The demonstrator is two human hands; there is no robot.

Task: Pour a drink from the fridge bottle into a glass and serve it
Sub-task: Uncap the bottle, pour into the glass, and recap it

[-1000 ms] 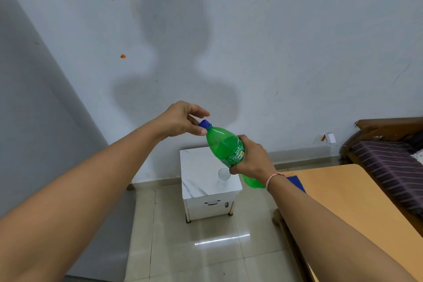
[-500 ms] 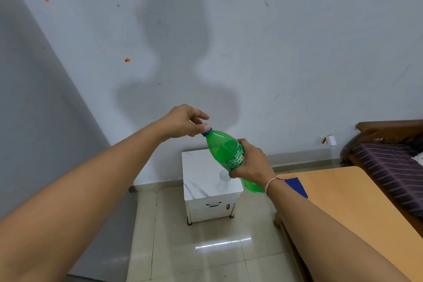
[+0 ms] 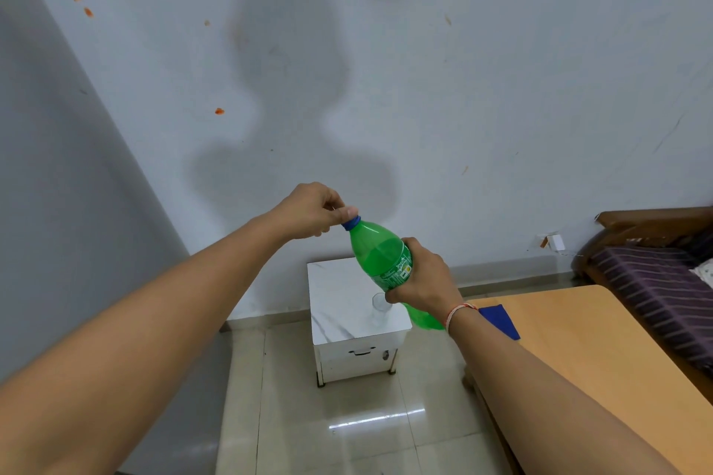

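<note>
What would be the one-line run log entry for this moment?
step: uncapping | left hand: pinches blue plastic cap | right hand: grips tilted green plastic bottle | clear drinking glass: on white marble-top cabinet, empty

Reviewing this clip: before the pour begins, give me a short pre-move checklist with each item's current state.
1. Bottle held firmly: ok. The right hand grips the green bottle around its label.
2. Cap off: not ok. The blue cap is still on the neck, pinched by the left hand.
3. Glass in place: ok. The clear glass stands upright on the white side table.
4. Glass empty and clean: cannot tell; it is partly hidden behind the right hand.
5. Bottle mouth over the glass: not ok. The bottle is tilted, its neck pointing up and left, away from the glass.
</note>
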